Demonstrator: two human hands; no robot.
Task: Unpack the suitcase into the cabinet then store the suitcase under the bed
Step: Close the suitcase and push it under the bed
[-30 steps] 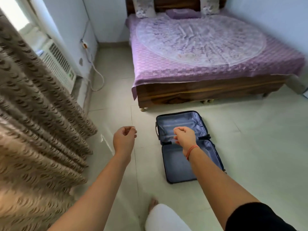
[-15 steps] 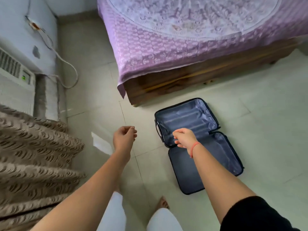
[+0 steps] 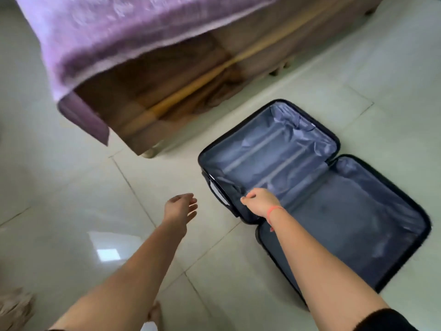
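Grey-lined suitcase (image 3: 310, 187) lies open and empty on floor (image 3: 119, 211) beside bed (image 3: 167, 91). Judged light, shell stiff, lining slack; take by side handle (image 3: 218, 193). Left hand (image 3: 181, 207) relaxed, holding nothing; right hand (image 3: 261, 203) curled at suitcase edge, grip unclear.

**What I can't make out**

The bed (image 3: 214, 75) and its purple cover (image 3: 119, 32) are smeared with motion and cut off by the top edge. My right hand (image 3: 261, 203) curls at the suitcase (image 3: 346, 211) rim; whether it pinches the lining I cannot tell. My right forearm hides the suitcase's near edge.
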